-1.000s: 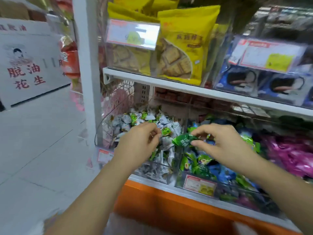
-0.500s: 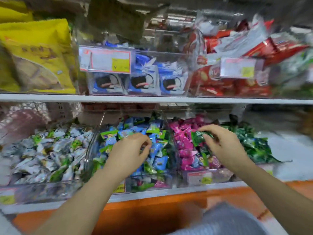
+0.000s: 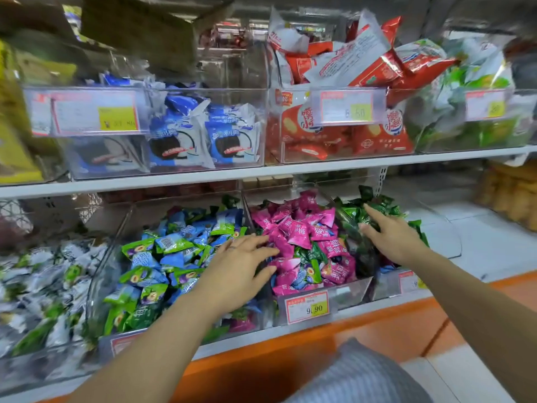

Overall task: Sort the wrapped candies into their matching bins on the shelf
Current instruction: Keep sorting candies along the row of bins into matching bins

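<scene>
Clear bins line the lower shelf. One holds white-and-green candies [image 3: 43, 280], the one beside it blue-and-green candies [image 3: 174, 257], then pink candies [image 3: 305, 231], then dark green candies [image 3: 386, 210] on the right. My left hand [image 3: 241, 266] reaches flat over the divider between the blue and pink bins, fingers straight, fingertips touching pink wrappers. My right hand [image 3: 389, 234] lies on the dark green pile with fingers spread and holds nothing. A few green and blue candies [image 3: 311, 269] sit mixed among the pink ones.
The upper shelf [image 3: 261, 173] carries clear bins of blue cookie packs [image 3: 203, 135], red snack packs [image 3: 348, 135] and green packs [image 3: 479, 120]. A price tag [image 3: 308, 306] fronts the pink bin. An orange base [image 3: 319, 350] runs below. White floor lies to the right.
My right hand has moved right to the dark green bin and no longer pinches the green candy. My left hand opened and slid right to the pink bin's edge.
</scene>
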A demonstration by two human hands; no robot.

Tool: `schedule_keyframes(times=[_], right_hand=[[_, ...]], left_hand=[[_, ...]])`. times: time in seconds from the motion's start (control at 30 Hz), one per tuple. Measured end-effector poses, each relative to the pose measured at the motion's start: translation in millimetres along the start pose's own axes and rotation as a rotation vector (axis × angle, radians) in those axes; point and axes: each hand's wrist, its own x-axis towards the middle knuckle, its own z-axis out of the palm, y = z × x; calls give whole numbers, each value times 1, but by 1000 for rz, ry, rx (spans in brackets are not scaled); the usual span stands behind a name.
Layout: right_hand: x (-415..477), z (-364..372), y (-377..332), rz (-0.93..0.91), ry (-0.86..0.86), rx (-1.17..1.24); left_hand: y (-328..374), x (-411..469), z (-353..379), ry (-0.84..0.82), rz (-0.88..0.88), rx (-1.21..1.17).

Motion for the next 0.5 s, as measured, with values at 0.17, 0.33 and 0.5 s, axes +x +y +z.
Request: schedule_keyframes(times=[0.17, 0.33, 0.5], right_hand=[[-18, -2, -21, -153, 88, -50], [-46, -5, -82, -394, 55, -54], [-67, 6, -160, -619, -32, -17]], left_hand=[[-3, -4, -2, -17, 16, -35], [-17, -22, -16, 22, 18, -50], [-51, -62, -38, 140, -39, -49]])
